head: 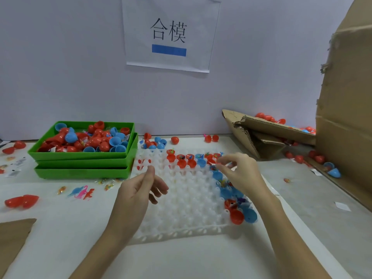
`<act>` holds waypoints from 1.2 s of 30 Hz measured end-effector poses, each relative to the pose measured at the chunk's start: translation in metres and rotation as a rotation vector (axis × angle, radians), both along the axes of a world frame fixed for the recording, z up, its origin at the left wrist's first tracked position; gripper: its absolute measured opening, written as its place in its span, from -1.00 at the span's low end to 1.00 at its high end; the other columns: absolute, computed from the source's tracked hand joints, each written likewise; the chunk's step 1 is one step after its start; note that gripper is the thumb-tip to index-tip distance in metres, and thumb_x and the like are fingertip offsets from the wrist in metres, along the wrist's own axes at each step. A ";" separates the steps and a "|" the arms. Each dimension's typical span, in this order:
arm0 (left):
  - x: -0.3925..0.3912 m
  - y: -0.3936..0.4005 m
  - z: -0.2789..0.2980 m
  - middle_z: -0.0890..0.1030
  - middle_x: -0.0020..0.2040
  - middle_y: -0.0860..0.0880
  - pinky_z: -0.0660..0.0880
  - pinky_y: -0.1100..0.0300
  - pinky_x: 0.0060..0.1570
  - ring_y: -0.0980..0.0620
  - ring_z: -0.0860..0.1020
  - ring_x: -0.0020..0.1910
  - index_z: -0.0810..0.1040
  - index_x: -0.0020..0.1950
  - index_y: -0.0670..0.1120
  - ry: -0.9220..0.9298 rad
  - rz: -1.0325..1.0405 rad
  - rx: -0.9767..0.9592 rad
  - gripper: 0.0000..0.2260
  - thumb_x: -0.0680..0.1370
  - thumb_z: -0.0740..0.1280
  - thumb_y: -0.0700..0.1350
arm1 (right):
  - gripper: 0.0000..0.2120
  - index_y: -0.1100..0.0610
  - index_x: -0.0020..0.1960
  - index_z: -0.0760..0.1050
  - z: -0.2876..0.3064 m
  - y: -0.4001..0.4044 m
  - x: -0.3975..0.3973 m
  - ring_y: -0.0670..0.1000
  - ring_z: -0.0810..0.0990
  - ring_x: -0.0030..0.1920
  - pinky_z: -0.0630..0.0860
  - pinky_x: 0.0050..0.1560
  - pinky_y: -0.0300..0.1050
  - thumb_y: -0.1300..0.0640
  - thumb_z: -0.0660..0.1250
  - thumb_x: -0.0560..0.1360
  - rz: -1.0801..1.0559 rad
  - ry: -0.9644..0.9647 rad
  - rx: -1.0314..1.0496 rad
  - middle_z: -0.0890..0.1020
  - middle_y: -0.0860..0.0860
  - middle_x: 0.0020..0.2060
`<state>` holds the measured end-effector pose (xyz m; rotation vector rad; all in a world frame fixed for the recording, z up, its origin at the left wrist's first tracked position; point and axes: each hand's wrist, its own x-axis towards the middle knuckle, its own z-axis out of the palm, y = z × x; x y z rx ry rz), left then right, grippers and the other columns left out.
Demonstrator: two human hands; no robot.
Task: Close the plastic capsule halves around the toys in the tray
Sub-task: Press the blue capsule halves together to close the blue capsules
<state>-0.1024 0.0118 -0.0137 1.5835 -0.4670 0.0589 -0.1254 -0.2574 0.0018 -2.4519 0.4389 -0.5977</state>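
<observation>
Head view
Background: pale wall across the far side, with a white paper sign taped up, printed with two dark characters above a blue bar
Surface: white table running from near edge to the wall, greyer on the right
Tray: white plastic tray of many small cups, centre of the table, mostly bare in the middle and near left
Capsule halves in tray: red and blue open halves along the far row, some with small toys inside; more blue and red halves down the right edge, reaching the near right corner
Left hand: left hand raised over the left part of the tray, palm turned right, fingers loosely curled, thumb up, gripping nothing
Right hand: right hand above the far right part of the tray, thumb and forefinger tips brought close over a capsule half; whether anything is pinched cannot be told
Green bins: stacked green bins far left, top one heaped with red and blue capsule pieces
Loose toys: small pink, blue and red dinosaur figures on the table near the bins, left of the tray
Loose red capsule: red capsule lying open at the near left
Cardboard: torn cardboard box far right, tall cardboard panel at the right edge, red and blue capsules scattered around both
</observation>
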 end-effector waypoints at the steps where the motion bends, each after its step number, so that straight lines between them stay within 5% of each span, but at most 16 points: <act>1: 0.000 -0.001 -0.001 0.69 -0.26 -0.10 0.57 0.25 -0.27 0.03 0.63 -0.25 0.69 -0.29 -0.08 0.002 0.001 0.010 -0.50 0.64 0.14 0.15 | -0.75 0.02 0.19 0.69 -0.001 0.000 0.002 -0.17 0.55 -0.19 0.39 -0.26 -0.43 0.03 0.48 0.53 0.015 0.021 -0.022 0.63 -0.11 -0.01; 5: -0.002 -0.002 -0.003 0.70 -0.26 -0.09 0.58 0.23 -0.26 0.02 0.63 -0.26 0.69 -0.28 -0.10 0.004 -0.006 0.037 -0.49 0.65 0.15 0.15 | -0.76 0.01 0.20 0.69 -0.007 0.002 0.014 -0.13 0.51 -0.22 0.33 -0.28 -0.46 0.06 0.48 0.54 0.050 0.120 -0.114 0.66 -0.04 0.09; 11: -0.002 -0.002 -0.002 0.69 -0.26 -0.09 0.58 0.24 -0.26 0.04 0.63 -0.26 0.69 -0.26 -0.14 0.002 -0.007 0.045 -0.49 0.65 0.15 0.13 | -0.87 0.06 0.08 0.69 -0.011 0.000 0.017 -0.09 0.55 -0.22 0.41 -0.31 -0.40 0.13 0.49 0.53 -0.005 0.097 -0.070 0.61 -0.05 -0.14; 18: -0.002 -0.003 -0.002 0.70 -0.26 -0.10 0.58 0.23 -0.26 0.01 0.63 -0.25 0.69 -0.28 -0.10 0.025 -0.027 0.050 -0.49 0.65 0.15 0.15 | -0.81 0.05 0.16 0.66 -0.010 0.000 0.018 -0.08 0.58 -0.18 0.46 -0.26 -0.35 0.10 0.47 0.55 0.017 0.181 -0.069 0.63 -0.04 -0.05; 25: -0.001 -0.003 -0.003 0.70 -0.26 -0.10 0.58 0.22 -0.27 0.00 0.63 -0.25 0.69 -0.28 -0.08 0.029 -0.036 0.052 -0.49 0.64 0.14 0.15 | -0.75 0.01 0.29 0.58 -0.011 -0.002 0.020 -0.01 0.53 -0.05 0.55 0.01 -0.15 0.04 0.35 0.63 0.050 0.286 -0.217 0.63 0.05 0.14; 30: -0.002 -0.004 -0.003 0.69 -0.26 -0.10 0.57 0.22 -0.28 0.00 0.63 -0.25 0.69 -0.28 -0.11 0.032 -0.047 0.058 -0.49 0.64 0.15 0.14 | -0.75 0.07 0.28 0.64 -0.012 -0.002 0.023 -0.05 0.54 -0.13 0.44 -0.22 -0.33 0.16 0.38 0.61 0.029 0.238 -0.162 0.69 0.02 0.08; 36: -0.002 -0.004 -0.002 0.70 -0.26 -0.11 0.57 0.22 -0.27 0.01 0.62 -0.26 0.69 -0.27 -0.14 0.040 -0.063 0.064 -0.49 0.65 0.14 0.13 | -0.66 0.11 0.29 0.64 -0.014 -0.001 0.019 -0.03 0.54 -0.09 0.51 -0.08 -0.26 0.37 0.36 0.58 -0.023 0.183 -0.123 0.67 0.07 0.14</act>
